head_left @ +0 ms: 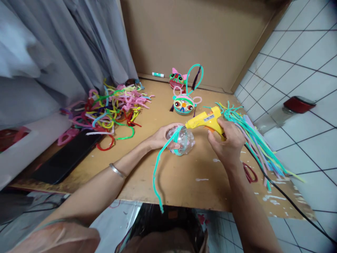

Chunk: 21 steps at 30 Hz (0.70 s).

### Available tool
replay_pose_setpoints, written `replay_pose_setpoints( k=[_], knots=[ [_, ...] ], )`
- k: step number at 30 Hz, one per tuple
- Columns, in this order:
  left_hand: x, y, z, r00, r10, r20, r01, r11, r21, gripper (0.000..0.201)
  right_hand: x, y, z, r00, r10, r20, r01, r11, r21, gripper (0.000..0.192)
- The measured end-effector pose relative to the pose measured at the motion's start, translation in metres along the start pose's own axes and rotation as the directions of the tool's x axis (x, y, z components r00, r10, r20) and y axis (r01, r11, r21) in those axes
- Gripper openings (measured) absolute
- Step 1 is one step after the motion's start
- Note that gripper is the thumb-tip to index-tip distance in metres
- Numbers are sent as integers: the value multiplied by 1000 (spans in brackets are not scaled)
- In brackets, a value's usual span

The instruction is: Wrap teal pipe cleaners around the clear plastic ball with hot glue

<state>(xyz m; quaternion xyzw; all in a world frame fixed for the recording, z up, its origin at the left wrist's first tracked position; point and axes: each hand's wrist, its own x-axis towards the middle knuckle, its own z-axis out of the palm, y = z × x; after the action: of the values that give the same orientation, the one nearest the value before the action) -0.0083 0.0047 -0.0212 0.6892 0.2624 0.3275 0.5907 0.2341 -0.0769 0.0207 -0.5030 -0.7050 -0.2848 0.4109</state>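
My left hand (163,136) is closed around a clear plastic ball (187,143) at the middle of the table. A turquoise pipe cleaner (157,165) runs over the ball, and its loose end hangs down toward the table's front edge. In my right hand (229,138) is a yellow hot glue gun (205,120), gripped by its handle with fingers around the trigger side. Its nozzle points left and meets the pipe cleaner at the top of the ball; whether glue is coming out cannot be made out.
Behind stand two decorated animal-face balls (183,104). Left lie a tangled heap of pipe cleaners (105,109) and a black phone-like slab (71,154). On the right are straight pipe cleaners (259,140), red-handled scissors (249,172) and a black cord (279,189). A glue stick (158,74) lies at the back.
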Motion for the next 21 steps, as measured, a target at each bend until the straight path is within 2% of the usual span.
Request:
replay_pose_setpoints(
  k=[7,12,17,21],
  knots=[
    [-1,4,1,1000,-9,9,9,1000,8,87,1,1,1,998,-50,-44,50,999,-11,30],
    [-2,8,2,999,-32,16,31,999,6,86,1,-1,1,1000,-4,-21,4,1000,16,28],
    [-1,4,1,1000,-21,9,21,1000,-2,88,0,2,4,990,142,-14,-141,988,70,31],
    [1,-1,-1,1000,-12,-17,13,999,30,91,-5,22,14,933,354,57,-357,932,59,34]
  ],
)
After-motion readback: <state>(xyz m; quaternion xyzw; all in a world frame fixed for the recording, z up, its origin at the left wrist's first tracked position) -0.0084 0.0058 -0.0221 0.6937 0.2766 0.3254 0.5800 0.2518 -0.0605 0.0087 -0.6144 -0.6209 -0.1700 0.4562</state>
